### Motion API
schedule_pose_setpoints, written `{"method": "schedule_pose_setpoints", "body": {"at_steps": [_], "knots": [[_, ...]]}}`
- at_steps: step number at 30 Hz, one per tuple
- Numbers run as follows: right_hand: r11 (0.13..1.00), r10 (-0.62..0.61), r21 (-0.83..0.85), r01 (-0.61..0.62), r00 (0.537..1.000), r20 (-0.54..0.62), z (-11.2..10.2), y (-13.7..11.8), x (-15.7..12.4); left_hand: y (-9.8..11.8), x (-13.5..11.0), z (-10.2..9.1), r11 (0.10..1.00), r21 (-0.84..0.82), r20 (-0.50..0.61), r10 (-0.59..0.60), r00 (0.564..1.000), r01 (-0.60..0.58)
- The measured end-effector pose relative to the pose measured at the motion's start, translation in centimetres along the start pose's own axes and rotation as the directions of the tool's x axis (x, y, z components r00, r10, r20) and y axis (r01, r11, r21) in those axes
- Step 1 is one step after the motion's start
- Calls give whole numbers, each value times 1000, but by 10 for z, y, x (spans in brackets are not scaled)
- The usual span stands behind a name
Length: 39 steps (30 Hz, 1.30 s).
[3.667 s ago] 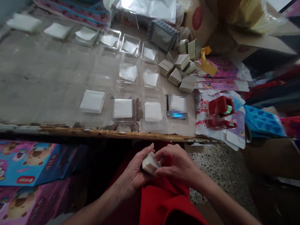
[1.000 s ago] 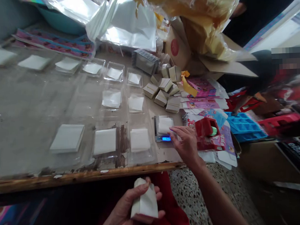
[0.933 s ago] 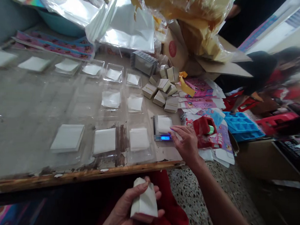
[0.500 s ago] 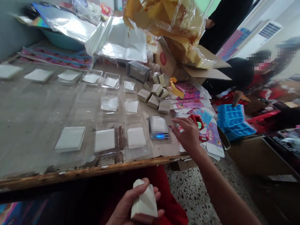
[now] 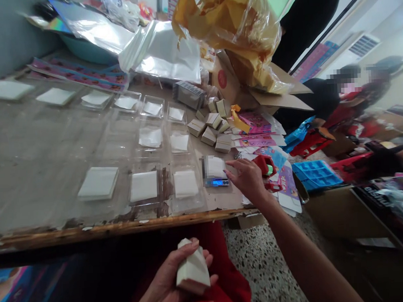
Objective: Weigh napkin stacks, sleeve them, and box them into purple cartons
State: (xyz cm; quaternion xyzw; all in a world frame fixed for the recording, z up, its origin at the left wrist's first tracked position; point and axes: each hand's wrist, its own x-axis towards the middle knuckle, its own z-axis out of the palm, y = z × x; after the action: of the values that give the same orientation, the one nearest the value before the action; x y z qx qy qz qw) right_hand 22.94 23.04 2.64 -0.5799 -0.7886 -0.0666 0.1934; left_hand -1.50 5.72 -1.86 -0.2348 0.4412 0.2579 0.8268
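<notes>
My left hand [image 5: 173, 272], low in front of my lap, is closed around a thick stack of white paper slips [image 5: 193, 269], with the thumb along its top. A small digital scale [image 5: 217, 183] with a lit blue display lies near the table's front edge. On the scale sits a pile of white paper slips [image 5: 216, 166]. At the right side of that pile is my right hand [image 5: 247, 178], thumb and forefinger apart; whether the fingertips touch the paper I cannot tell. Left of the scale, a clear plastic tray [image 5: 197, 203] holds white slips [image 5: 185, 183].
More clear trays with white slips [image 5: 144, 186] stand in rows leftward. Several banded paper bundles [image 5: 209, 136] lie behind the scale. A red tape dispenser [image 5: 265, 165] sits on printed boxes [image 5: 291, 187] at right. A cardboard box [image 5: 233, 80] stands behind; people work beyond.
My right hand has moved left, closer to the pile on the scale. Far right, a co-worker's hand has lifted a blue piece off the blue tray. My left hand keeps its stack.
</notes>
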Motion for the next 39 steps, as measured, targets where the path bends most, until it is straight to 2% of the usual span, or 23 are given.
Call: {"method": "schedule_pose_setpoints", "body": {"at_steps": [4,6,8,9,11,13,14,16,19,22,24,28,31,33,39], "knots": [[999,-4,34,3,999,51,-2,-7,2,2,-1,-1,1000,-20,26,-6,1000,6],[986,33,162,-46,996,83,-10,-23,-5,4,-1,-1,999,-49,61,-15,998,18],[916,52,378,-134,974,219,-22,-48,-19,7,0,-1,995,-95,116,-20,993,31],[854,23,484,-190,944,329,-28,-62,-29,9,1,-1,992,-123,156,-15,988,34],[738,-117,610,-288,836,536,-37,-90,-51,12,4,-2,984,-169,248,-15,969,59],[718,-238,631,-295,748,620,-40,-111,-72,14,9,-6,974,-200,322,-33,946,103],[735,-262,623,-269,735,626,-40,-118,-82,13,11,-8,970,-209,347,-44,937,123],[775,-258,592,-223,743,618,-34,-126,-96,11,13,-12,966,-222,365,-44,930,133],[774,-225,580,-254,747,626,-25,-125,-107,7,15,-15,968,-233,347,-11,938,98],[705,-221,619,-345,723,655,-19,-119,-111,4,16,-17,969,-229,333,-10,943,91],[627,-218,640,-443,689,691,-16,-114,-114,2,17,-17,970,-227,325,-11,946,90],[404,-213,630,-663,602,770,-11,-107,-123,-1,18,-17,969,-235,289,-3,957,73],[296,-216,588,-753,547,809,-9,-105,-128,-2,17,-16,972,-222,274,-11,962,74],[254,-220,564,-786,521,825,-10,-104,-129,-3,16,-15,974,-214,273,-10,962,71],[208,-232,543,-814,498,835,-12,-100,-131,-5,15,-13,978,-201,254,-8,967,60]]}}
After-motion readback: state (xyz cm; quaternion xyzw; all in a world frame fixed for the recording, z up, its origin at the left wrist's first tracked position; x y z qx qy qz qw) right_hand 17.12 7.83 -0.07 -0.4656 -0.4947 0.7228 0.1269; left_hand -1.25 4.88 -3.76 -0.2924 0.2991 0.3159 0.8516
